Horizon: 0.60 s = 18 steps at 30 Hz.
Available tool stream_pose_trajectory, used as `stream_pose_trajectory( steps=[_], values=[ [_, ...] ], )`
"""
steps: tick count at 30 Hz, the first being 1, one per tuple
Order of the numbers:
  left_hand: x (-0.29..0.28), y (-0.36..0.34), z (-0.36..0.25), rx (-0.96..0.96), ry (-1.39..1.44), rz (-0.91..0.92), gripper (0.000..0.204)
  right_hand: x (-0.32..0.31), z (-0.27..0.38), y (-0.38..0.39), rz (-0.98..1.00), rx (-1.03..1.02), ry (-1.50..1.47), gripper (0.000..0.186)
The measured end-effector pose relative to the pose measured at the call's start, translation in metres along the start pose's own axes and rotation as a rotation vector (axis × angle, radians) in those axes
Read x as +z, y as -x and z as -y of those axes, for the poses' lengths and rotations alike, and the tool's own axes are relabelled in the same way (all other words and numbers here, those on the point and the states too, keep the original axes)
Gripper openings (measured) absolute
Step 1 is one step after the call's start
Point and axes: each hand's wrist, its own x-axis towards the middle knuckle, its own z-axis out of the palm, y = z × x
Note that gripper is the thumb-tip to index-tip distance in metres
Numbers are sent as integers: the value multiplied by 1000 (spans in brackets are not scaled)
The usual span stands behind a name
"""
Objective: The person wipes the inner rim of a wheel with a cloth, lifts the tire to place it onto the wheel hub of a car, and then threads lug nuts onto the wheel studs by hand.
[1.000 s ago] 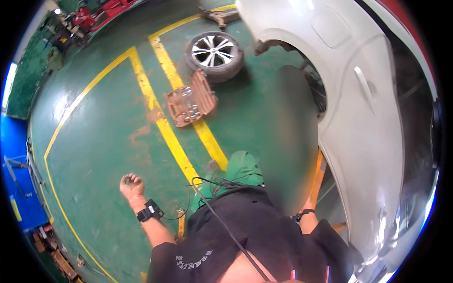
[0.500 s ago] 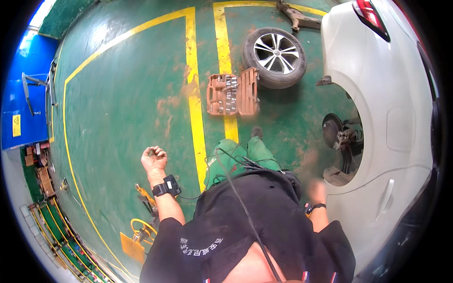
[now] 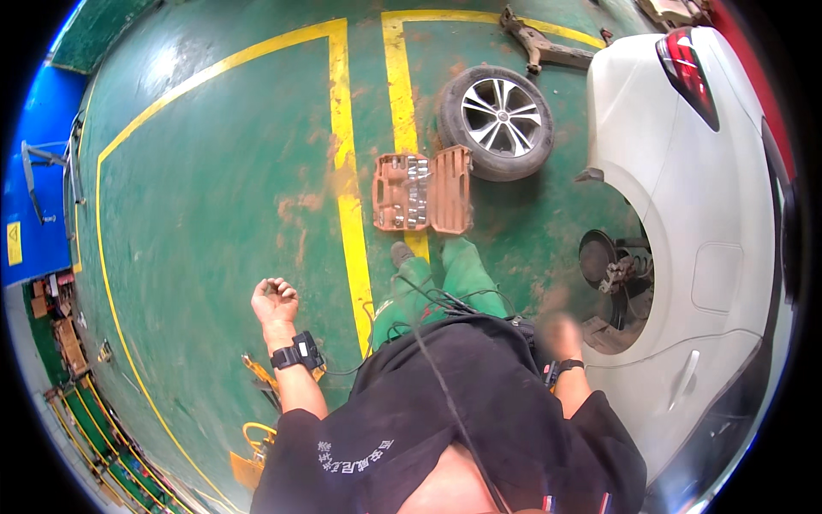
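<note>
My left hand (image 3: pixel 276 301) hangs at the left with loosely curled, slightly parted fingers and nothing visible in it. My right hand (image 3: pixel 561 336) is blurred beside the white car (image 3: pixel 685 197); its fingers cannot be made out. The car's rear wheel arch has no wheel, exposing the dark hub assembly (image 3: pixel 599 257). An open brown socket case (image 3: pixel 449 193) lies just beyond my feet, with metal sockets in its left half. Behind it a loose wheel (image 3: pixel 467 128) lies flat on the green floor.
A rusty metal suspension part (image 3: pixel 548 47) lies at the back. Yellow painted lines (image 3: pixel 351 231) cross the floor. A blue panel (image 3: pixel 38 240) and shelving with boxes (image 3: pixel 60 325) are at far left. Yellow equipment (image 3: pixel 253 450) stands by my left side, and cables hang over my legs.
My view has swung, bringing the car's wheel arch and hub into sight. My feet are nearer the socket case. My right hand has moved along the car's side; my left stays loosely curled.
</note>
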Motion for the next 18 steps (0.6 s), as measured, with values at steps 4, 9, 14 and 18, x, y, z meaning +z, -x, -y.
stream_pose_trajectory(
  steps=[4, 9, 14, 18],
  values=[
    [14, -2, -10, 3, -3, -9, 20, 31, 16, 6, -54, -5, -41, 15],
    [12, -8, -28, 15, -24, -22, 20, 61, 16, -10, -59, 14, -88, 15],
    [72, -24, -6, 81, -159, -123, 18, 75, 22, 4, -97, 319, -383, 15],
    [110, -71, 22, -83, -291, 20, 17, 55, -17, 12, -255, 427, -340, 15]
  ],
)
